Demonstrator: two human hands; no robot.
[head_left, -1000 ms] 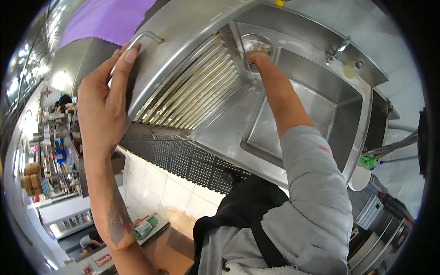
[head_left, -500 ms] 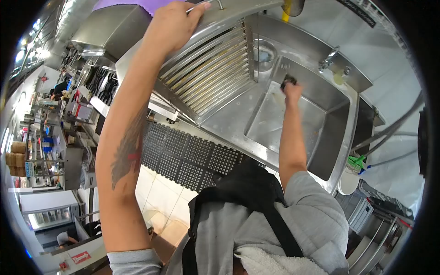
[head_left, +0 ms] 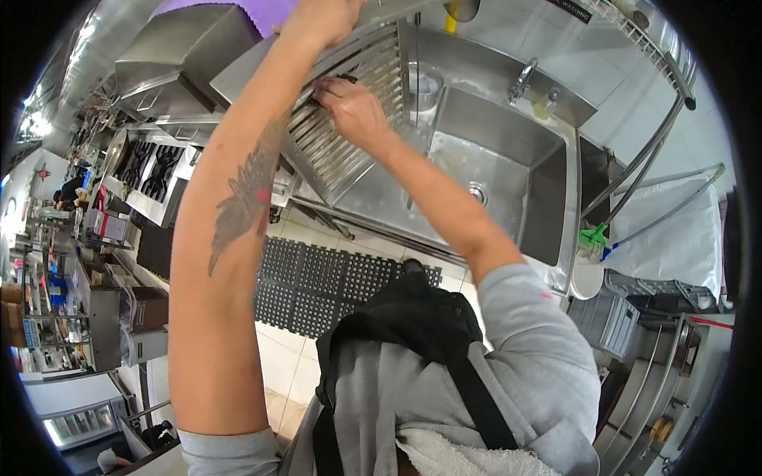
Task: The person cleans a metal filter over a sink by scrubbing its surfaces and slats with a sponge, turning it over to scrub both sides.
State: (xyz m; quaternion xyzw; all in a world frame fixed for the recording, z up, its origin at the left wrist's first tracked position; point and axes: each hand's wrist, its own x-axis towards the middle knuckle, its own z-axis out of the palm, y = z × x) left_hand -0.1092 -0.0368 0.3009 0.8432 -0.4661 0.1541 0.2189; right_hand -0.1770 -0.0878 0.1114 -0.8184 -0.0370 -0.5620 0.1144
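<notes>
A stainless baffle hood filter [head_left: 325,159] with slanted metal slats stands tilted on the drainboard beside the sink. My left hand [head_left: 324,22] is closed at its top edge, where a wire handle showed earlier; the fingertips are partly cut off by the frame. My right hand [head_left: 353,109] is on the slats, fingers curled over a dark scouring pad [head_left: 347,78], of which only a small part shows. The sink basin [head_left: 484,119] lies to the right, wet and with a drain at its bottom.
A faucet [head_left: 522,82] rises behind the sink, and a round metal container [head_left: 426,86] sits at its left corner. Black perforated matting [head_left: 333,278] covers floor tiles below. A purple cloth [head_left: 230,8] lies upper left. Hoses and a green-topped item [head_left: 593,236] hang right.
My right hand has moved from the sink, up and left onto the filter's slats, with the dark scouring pad. My left hand stays at the filter's top. The view has shifted slightly.
</notes>
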